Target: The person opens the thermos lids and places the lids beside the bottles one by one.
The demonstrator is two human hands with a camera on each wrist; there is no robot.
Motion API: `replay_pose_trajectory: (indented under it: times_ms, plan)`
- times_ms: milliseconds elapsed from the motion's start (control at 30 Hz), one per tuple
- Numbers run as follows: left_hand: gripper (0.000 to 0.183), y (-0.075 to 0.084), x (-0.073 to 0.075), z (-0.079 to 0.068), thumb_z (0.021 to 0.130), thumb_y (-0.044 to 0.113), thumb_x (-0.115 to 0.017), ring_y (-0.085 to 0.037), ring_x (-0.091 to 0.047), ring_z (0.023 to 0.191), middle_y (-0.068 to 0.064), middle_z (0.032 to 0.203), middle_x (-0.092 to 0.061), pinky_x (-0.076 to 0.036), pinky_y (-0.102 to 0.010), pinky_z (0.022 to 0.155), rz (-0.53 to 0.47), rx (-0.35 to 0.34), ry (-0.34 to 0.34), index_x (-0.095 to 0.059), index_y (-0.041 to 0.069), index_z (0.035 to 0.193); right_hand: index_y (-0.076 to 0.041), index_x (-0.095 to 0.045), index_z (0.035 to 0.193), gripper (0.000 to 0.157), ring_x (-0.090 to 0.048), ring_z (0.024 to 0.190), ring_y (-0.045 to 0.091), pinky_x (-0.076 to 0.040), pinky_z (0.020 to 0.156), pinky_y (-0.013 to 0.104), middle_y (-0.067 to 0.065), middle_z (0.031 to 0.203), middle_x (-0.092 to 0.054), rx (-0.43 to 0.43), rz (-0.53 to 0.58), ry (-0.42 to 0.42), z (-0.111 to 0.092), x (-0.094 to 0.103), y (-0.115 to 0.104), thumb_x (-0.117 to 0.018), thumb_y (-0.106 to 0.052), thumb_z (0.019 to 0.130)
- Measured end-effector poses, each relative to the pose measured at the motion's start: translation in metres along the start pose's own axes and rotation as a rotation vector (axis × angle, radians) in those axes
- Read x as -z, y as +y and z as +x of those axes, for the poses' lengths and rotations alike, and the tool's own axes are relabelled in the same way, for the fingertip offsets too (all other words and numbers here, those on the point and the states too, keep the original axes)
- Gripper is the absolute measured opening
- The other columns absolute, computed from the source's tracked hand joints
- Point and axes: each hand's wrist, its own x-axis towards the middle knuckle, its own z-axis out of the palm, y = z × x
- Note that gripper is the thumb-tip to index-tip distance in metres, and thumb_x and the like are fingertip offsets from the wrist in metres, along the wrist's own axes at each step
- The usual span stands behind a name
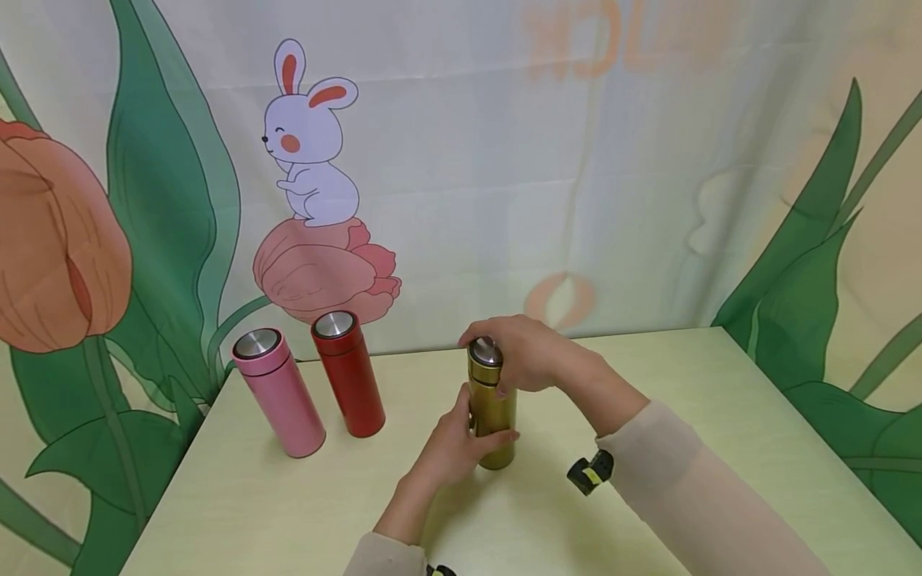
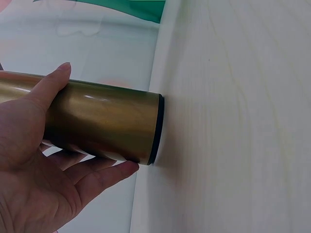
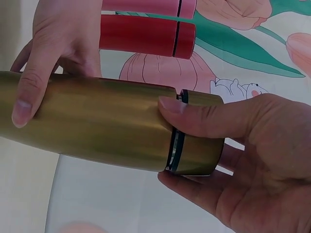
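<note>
A gold thermos flask [image 1: 502, 412] stands upright on the table, with its base touching the tabletop in the left wrist view. Around its lower body the left hand [image 1: 455, 450] grips it, thumb on one side and fingers on the other. The right hand [image 1: 531, 352] holds the lid [image 3: 201, 153] from above, its thumb reaching over the seam onto the body. In the right wrist view, a narrow gap with a dark ring and shiny metal shows between lid and body. The lid's silver top [image 1: 486, 352] is partly covered by the right hand.
To the left stand a pink thermos flask [image 1: 290, 408] and a red thermos flask [image 1: 354, 388], both upright with lids on. The pale wooden table [image 1: 619, 512] ends at a printed curtain [image 1: 446, 160] behind. A small black device [image 1: 591, 472] is on the right wrist.
</note>
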Motion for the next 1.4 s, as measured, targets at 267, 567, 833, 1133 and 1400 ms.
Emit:
replay_pose_trajectory:
  times_ms: [267,567,833,1133,1400]
  plan:
    - [0.086,0.001,0.0,-0.001,0.084,0.058,-0.081,-0.028,-0.054,0.139,-0.007,0.149,-0.057,-0.043,-0.057,0.113,0.005,-0.011,0.003,-0.032,0.031,0.149,-0.025,-0.043,0.157,0.095,-0.061,0.127,0.025,-0.053,0.105,0.044,0.005,0.145,-0.059,-0.005,-0.016,-0.011,0.001,-0.001,-0.001,-0.087,0.001,0.076]
    - [0.085,0.001,0.001,-0.003,0.085,0.06,-0.079,-0.028,-0.057,0.136,-0.007,0.146,-0.059,-0.048,-0.055,0.11,0.034,-0.029,0.002,-0.031,0.034,0.15,-0.011,-0.038,0.159,0.1,-0.06,0.128,0.028,-0.05,0.108,0.045,0.01,0.144,-0.058,-0.08,-0.051,0.043,0.0,-0.005,0.0,-0.091,-0.04,0.079]
    - [0.087,0.0,0.002,-0.002,0.086,0.058,-0.079,-0.027,-0.059,0.129,-0.013,0.144,-0.059,-0.049,-0.053,0.105,0.06,-0.02,0.013,-0.028,0.035,0.153,-0.006,-0.049,0.15,0.091,-0.064,0.114,0.028,-0.056,0.095,0.044,0.011,0.129,-0.063,-0.144,-0.142,0.098,-0.007,-0.003,-0.012,-0.086,-0.053,0.081]
    - [0.094,0.001,0.002,-0.005,0.084,0.062,-0.078,-0.03,-0.054,0.138,-0.013,0.151,-0.054,-0.048,-0.053,0.108,0.066,-0.024,0.011,-0.026,0.033,0.156,-0.008,-0.067,0.1,0.05,-0.061,0.077,0.02,-0.052,0.064,0.035,0.002,0.088,-0.063,-0.171,-0.212,0.163,-0.005,-0.01,-0.024,-0.089,-0.047,0.079]
    - [0.094,0.001,0.002,-0.003,0.083,0.061,-0.079,-0.032,-0.048,0.146,-0.011,0.156,-0.051,-0.043,-0.056,0.115,0.039,-0.018,0.007,-0.027,0.032,0.156,-0.007,-0.066,0.092,0.045,-0.062,0.074,0.021,-0.053,0.065,0.035,0.001,0.08,-0.064,-0.118,-0.215,0.187,-0.003,-0.011,-0.023,-0.091,-0.041,0.078]
